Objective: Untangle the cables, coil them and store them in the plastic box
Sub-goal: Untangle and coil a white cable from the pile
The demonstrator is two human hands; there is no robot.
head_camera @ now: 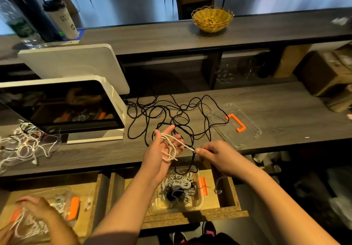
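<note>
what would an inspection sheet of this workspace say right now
surface: dark wood-grain counter.
job's things: open plastic box in the drawer, coils inside; clear lid on the counter.
clutter: tangled white cables at left; wicker basket on the upper shelf.
grippers: left hand open, white cable looped round it; right hand pinches its end.
cables: black cable tangled on the counter.
surroundings: two screens; another person's hand at lower left.

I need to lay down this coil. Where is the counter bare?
Bare: right of the clear lid. Crowded: black cable between monitor and lid; white cables at far left.
</note>
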